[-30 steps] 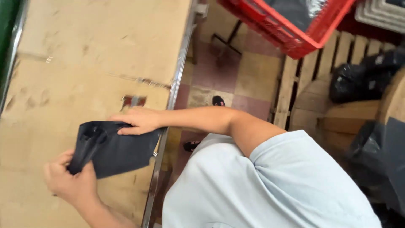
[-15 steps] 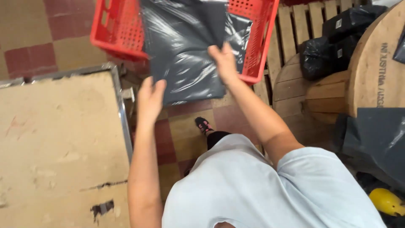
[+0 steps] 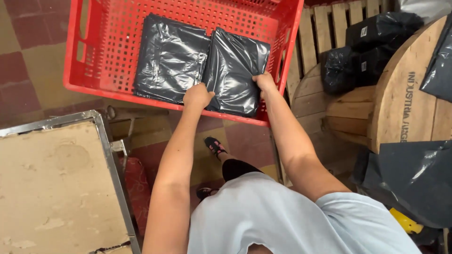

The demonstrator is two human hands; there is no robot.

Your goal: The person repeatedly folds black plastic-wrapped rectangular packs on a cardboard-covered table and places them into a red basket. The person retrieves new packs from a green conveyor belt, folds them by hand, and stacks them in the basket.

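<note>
Inside the red crate (image 3: 94, 84), both the left hand (image 3: 197, 95) and right hand (image 3: 264, 82) grip the right-hand dark bag (image 3: 235, 70) by its near edge, beside another bag (image 3: 169, 59)

Two folded bags (image 3: 235, 70) lie side by side in the crate (image 3: 94, 70); table (image 3: 52, 188) at lower left.

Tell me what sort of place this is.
Probably a packing or dispatch workshop. Both hands, left hand and right hand, press a dark grey plastic mailer bag into a red perforated plastic crate. Nearby stand a large wooden cable spool and a metal-framed worktable.
</note>
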